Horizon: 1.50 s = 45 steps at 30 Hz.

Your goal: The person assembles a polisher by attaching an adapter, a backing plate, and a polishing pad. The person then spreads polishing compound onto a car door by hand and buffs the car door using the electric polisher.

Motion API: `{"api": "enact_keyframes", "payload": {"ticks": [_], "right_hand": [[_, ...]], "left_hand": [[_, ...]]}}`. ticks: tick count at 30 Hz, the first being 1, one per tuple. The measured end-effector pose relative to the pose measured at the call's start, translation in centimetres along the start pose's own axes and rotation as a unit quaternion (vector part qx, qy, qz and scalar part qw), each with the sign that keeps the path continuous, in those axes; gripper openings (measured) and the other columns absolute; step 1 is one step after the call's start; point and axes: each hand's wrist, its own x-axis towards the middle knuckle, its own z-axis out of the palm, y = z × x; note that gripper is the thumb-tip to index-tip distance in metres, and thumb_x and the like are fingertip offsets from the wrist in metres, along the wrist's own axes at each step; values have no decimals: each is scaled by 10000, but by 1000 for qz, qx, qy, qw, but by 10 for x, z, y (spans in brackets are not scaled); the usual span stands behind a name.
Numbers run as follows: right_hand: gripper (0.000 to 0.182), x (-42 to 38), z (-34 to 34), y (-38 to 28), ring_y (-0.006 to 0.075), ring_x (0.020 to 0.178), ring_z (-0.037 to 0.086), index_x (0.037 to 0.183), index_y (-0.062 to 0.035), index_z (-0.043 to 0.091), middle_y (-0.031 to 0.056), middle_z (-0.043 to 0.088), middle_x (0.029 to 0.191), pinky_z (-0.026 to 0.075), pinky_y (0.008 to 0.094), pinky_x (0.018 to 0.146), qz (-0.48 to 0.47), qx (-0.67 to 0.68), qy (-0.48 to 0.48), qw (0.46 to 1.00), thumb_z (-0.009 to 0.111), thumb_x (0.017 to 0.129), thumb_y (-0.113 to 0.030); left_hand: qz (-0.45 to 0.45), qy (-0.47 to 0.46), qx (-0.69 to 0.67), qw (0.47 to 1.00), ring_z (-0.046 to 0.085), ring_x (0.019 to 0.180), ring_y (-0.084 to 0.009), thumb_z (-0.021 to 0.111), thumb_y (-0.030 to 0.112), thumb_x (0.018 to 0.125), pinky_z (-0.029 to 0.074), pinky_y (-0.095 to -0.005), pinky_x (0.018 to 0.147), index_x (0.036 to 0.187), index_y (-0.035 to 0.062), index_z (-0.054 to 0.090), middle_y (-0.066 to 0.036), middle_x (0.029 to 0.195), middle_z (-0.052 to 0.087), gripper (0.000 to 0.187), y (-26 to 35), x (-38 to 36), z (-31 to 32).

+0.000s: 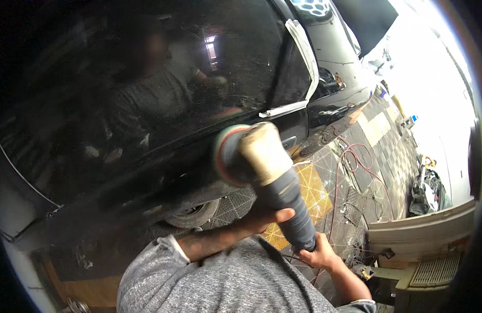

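Observation:
Both of my hands are on a polisher (290, 193) with a pale, worn head cover and a dark grey body. My left hand (269, 216) wraps round the middle of the body from below, thumb showing on top; its other fingers are mostly hidden. At the rear end, my right hand (319, 253) grips the handle. The round pad (228, 156), with red and green edges, is tilted to face the glossy black car panel (188, 161). Whether the pad touches the panel cannot be made out. A blurred reflection of a person shows in the dark surface.
White masking tape (285, 110) edges a window on the car. A wheel (194, 215) shows beneath the body. Red hose (355, 156) lies coiled on the tiled floor, near yellow tiles (314, 190). A filled bag (428, 193) and a beige slatted unit (436, 271) stand at right.

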Motion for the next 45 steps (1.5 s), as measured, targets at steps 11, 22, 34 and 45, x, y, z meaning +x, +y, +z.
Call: {"api": "enact_keyframes", "payload": {"ticks": [11, 22, 34, 45], "right_hand": [[353, 47, 93, 59, 181, 708, 650, 1037, 11, 614, 82, 687, 826, 537, 339, 675, 1, 265, 101, 959, 724, 723, -107], [438, 91, 153, 34, 304, 815, 738, 921, 29, 697, 200, 727, 824, 559, 402, 727, -68, 113, 14, 991, 789, 657, -308], [413, 114, 175, 35, 191, 846, 678, 999, -16, 672, 69, 704, 919, 546, 348, 782, -87, 389, 143, 906, 728, 613, -153], [492, 123, 236, 24, 350, 854, 716, 999, -10, 696, 207, 732, 936, 539, 432, 773, -155, 161, 31, 974, 797, 644, -335]], "left_hand": [[-92, -25, 165, 982, 577, 1112, -220, 831, 336, 716, 472, -393, 997, 1285, 49, 526, -106, 1175, 600, 707, -1, 20, -17], [-16, -55, 276, 959, 562, 1161, -252, 803, 273, 755, 452, -409, 1030, 1322, 46, 506, -118, 1215, 586, 679, 23, -84, -87], [-160, -1, 300, 940, 541, 1208, -249, 905, 376, 654, 434, -399, 1049, 1348, 47, 495, -125, 1278, 580, 871, 22, -12, -62], [-46, -86, 462, 881, 544, 1223, -242, 808, 250, 753, 418, -408, 1083, 1377, 37, 444, -114, 1278, 578, 754, 41, -130, -140]]}}
